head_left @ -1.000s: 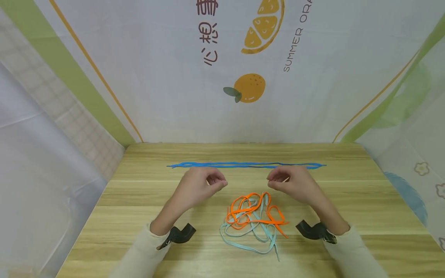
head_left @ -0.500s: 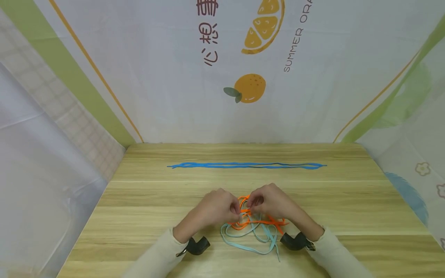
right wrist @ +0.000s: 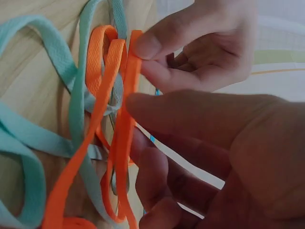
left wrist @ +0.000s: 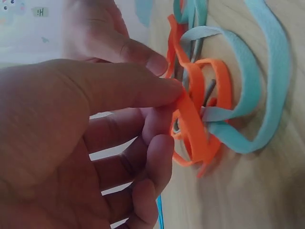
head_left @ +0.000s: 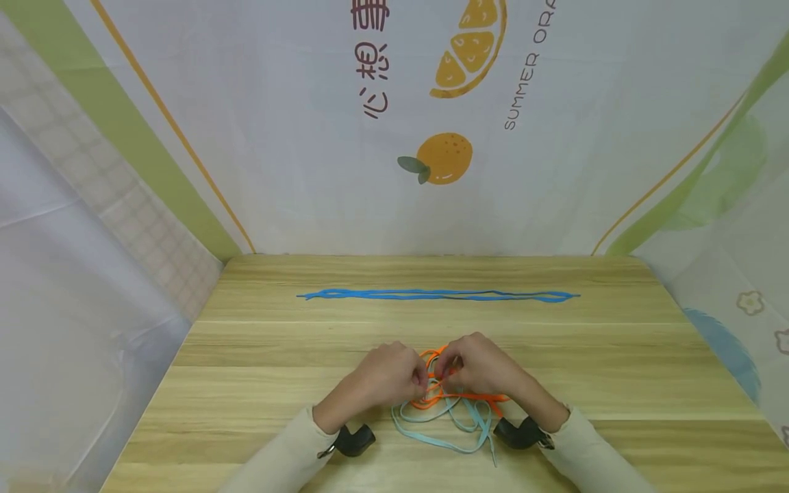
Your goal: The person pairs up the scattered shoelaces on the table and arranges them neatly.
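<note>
An orange flat shoelace (right wrist: pixel 125 138) lies in loose loops over a pale teal shoelace (left wrist: pixel 279 67), the two tangled together. My left hand (head_left: pixel 385 373) pinches a stretch of the orange lace between thumb and forefinger, its other fingers loosely curled. Just to the right of it, my right hand (head_left: pixel 483 363) has the same lace between thumb and forefinger, as the right wrist view shows. A short straight length of orange runs between the two pinches. From above, both hands cover much of the pile, while teal loops spread out toward me.
A blue shoelace (head_left: pixel 366 294) is stretched in a long narrow loop across the back of the wooden table (head_left: pixel 246 383). Behind it hangs a white cloth (head_left: pixel 308 171) with orange fruit prints, and more cloth hangs at both sides.
Both hands have come down from near the blue lace to the tangled pile, drawing together and pinching the orange lace. Over the last half second they have barely shifted.
</note>
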`<control>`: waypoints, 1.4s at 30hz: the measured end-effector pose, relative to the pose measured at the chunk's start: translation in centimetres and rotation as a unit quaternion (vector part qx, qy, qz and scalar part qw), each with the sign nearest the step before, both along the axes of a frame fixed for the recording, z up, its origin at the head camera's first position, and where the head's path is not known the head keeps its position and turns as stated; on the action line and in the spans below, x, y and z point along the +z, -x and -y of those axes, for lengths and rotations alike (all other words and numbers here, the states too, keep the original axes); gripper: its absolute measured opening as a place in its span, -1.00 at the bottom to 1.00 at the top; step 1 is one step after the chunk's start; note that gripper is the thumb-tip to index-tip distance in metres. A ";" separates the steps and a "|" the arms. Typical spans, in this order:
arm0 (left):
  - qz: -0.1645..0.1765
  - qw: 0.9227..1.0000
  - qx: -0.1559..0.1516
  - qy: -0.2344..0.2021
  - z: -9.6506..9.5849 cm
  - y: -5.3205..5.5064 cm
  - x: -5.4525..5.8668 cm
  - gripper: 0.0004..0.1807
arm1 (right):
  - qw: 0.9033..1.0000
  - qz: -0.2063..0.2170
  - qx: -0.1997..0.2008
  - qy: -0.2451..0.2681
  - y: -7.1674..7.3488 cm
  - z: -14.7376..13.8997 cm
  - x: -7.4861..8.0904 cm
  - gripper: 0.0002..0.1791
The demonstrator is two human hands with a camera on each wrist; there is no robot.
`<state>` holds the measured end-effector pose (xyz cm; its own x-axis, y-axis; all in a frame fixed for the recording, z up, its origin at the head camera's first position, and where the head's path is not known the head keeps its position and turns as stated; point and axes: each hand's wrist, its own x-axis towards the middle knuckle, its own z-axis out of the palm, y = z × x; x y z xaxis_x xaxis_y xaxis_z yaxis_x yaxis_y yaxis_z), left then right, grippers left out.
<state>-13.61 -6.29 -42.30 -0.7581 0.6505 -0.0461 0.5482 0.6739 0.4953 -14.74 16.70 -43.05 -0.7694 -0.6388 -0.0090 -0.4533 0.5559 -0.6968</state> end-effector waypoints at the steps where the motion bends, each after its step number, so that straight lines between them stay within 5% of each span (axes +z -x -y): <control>1: 0.002 1.000 0.000 -0.004 0.0 0.0 0.0 -0.77 | 1.000 -0.002 0.002 -0.001 0.0 0.0 -0.1 -0.81; 16: 0.013 0.997 -0.019 -0.077 1.2 1.1 1.1 -0.82 | 1.000 0.021 0.005 0.015 0.2 -1.2 1.0 -0.90; 31: 0.083 0.986 -0.035 -0.144 3.4 1.9 3.1 -0.93 | 0.997 0.052 -0.028 0.047 0.9 -3.8 3.6 -0.88; 42: 0.061 0.985 -0.027 -0.157 5.6 1.9 5.5 -0.87 | 0.996 0.057 -0.047 0.054 0.6 -6.1 5.8 -0.92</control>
<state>-15.56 -11.85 -36.80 -0.7230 0.6868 0.0745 0.5021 0.4482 0.7396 -15.36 22.78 -37.25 -0.8234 -0.5665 -0.0343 -0.3180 0.5106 -0.7988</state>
